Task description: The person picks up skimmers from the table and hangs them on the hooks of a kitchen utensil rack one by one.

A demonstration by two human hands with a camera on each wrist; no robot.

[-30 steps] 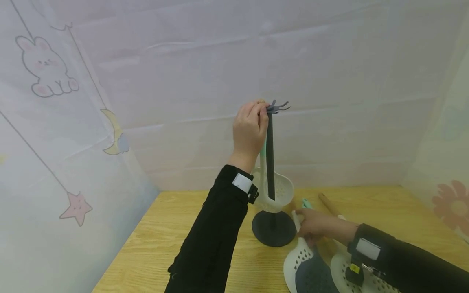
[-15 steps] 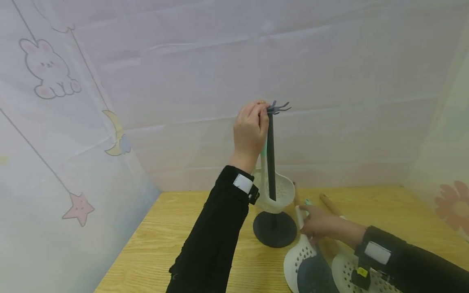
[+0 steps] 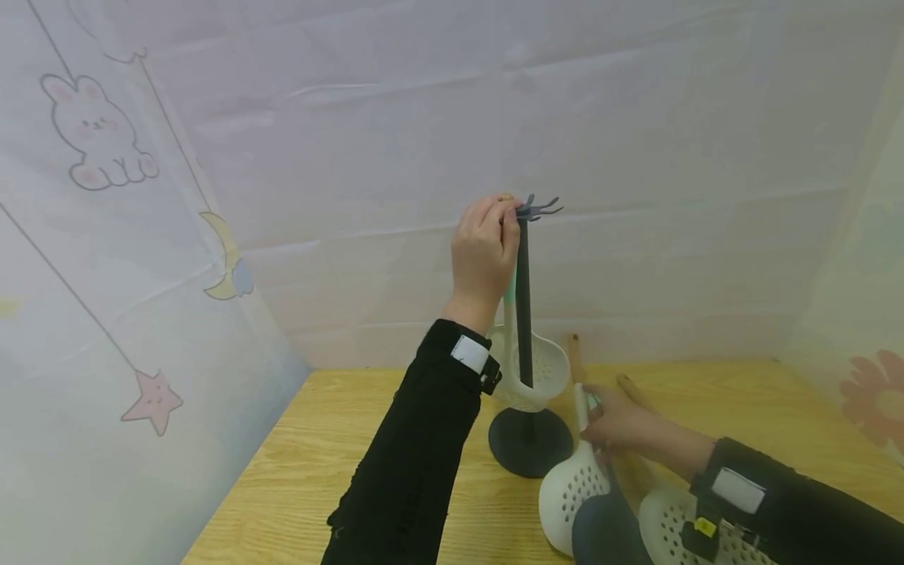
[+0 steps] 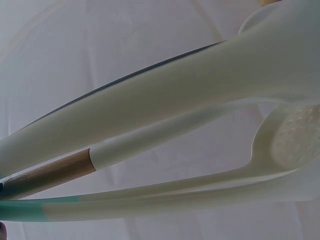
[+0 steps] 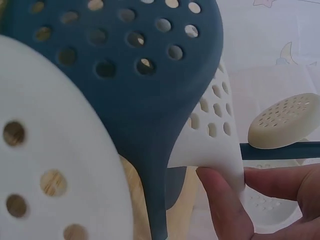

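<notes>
My left hand (image 3: 489,235) is raised and curled round the top of a dark utensil stand (image 3: 523,314), just under its hooks (image 3: 540,208). A cream skimmer (image 3: 538,369) with a teal handle hangs from the stand; the left wrist view shows its pale handles (image 4: 165,110) close up. Low on the right, my right hand (image 3: 592,410) pinches the handle of a white slotted spoon (image 3: 567,498), tilted with its wooden end (image 3: 575,355) up. In the right wrist view my fingers (image 5: 220,205) pinch that white spoon (image 5: 215,130) at its edge.
A dark blue perforated spoon (image 3: 606,535) and another white perforated head (image 3: 667,524) lie by my right wrist on the wooden table (image 3: 339,439). One more wooden handle (image 3: 632,388) lies behind my right hand. Cloth walls enclose the table on three sides.
My right hand has lifted the white slotted spoon, so its wooden handle end now points up beside the stand. My left hand has stayed at the stand's top.
</notes>
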